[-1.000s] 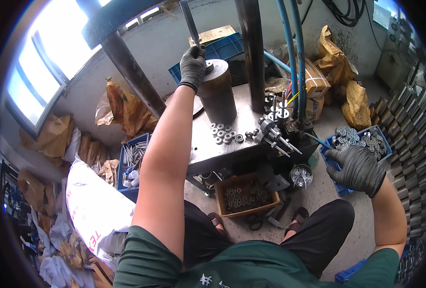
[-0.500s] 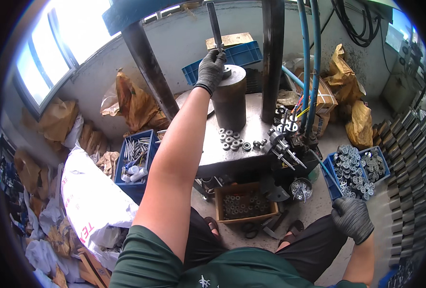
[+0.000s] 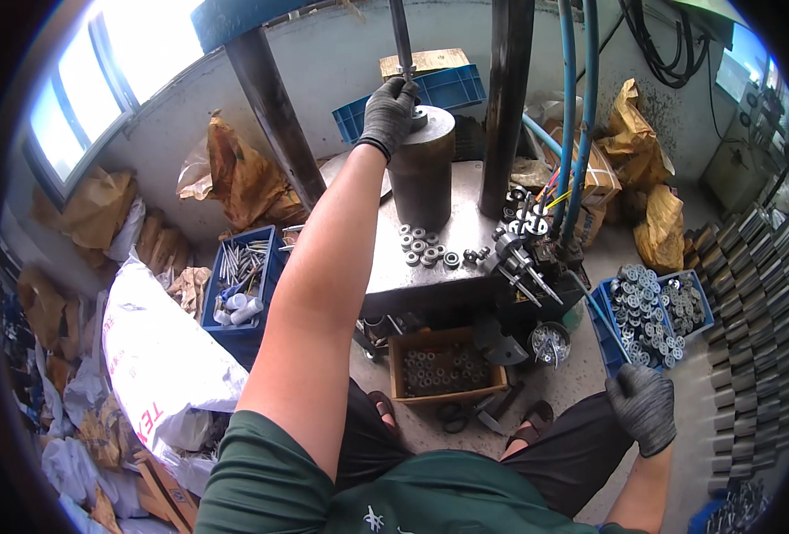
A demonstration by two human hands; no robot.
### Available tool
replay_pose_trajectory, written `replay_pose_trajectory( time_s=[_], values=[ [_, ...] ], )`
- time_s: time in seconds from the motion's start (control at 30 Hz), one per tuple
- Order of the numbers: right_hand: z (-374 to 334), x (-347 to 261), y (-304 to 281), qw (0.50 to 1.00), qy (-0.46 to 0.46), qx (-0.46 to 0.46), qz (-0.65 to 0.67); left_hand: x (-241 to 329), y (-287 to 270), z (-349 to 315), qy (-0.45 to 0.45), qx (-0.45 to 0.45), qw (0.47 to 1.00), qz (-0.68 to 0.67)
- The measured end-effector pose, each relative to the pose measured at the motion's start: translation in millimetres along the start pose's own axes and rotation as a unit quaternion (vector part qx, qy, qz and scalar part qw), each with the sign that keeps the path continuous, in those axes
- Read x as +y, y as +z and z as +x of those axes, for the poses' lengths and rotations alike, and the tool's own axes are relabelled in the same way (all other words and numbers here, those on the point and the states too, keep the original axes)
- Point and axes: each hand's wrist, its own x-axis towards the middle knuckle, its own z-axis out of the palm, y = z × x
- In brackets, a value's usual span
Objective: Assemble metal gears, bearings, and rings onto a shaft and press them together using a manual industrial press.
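Observation:
My left hand [image 3: 389, 114], in a grey knitted glove, reaches out over a thick steel cylinder [image 3: 423, 182] standing on the press table. Its fingers are closed around the lower part of an upright metal shaft [image 3: 400, 31]. Beside the fingers, a small dark metal ring [image 3: 419, 118] sits on the cylinder's top. My right hand [image 3: 641, 409], also gloved, is low on the right, closed at the end of a slim blue lever [image 3: 601, 313]. On the table in front of the cylinder lie several small metal rings [image 3: 430, 254].
Two dark press columns [image 3: 507, 98] flank the cylinder. Blue hoses [image 3: 581, 133] hang at the right. Blue bins of metal discs [image 3: 648, 311] stand right, and a blue bin of rods [image 3: 241, 271] left. A wooden box of rings [image 3: 448, 367] and a hammer [image 3: 499, 409] lie below the table.
The whole view has shifted slightly, so the scene sits a little higher in the picture. Both hands keep their grips and places.

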Motion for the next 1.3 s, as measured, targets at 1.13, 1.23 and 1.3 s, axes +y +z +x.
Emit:
replay_pose_trajectory(
  time_s=[1.13, 1.23, 1.3],
  values=[
    [97, 12, -69, 0.988, -0.058, -0.124, 0.065, 4, -5, -3, 0.024, 0.005, 0.999, 0.035],
    [44, 14, -33, 0.983, -0.104, -0.149, 0.029, 1, -6, -2, 0.025, 0.010, 0.999, 0.040],
    [21, 15, -18, 0.983, -0.091, -0.156, 0.014, 4, 1, -2, -0.017, 0.011, 0.999, -0.029]
  ],
)
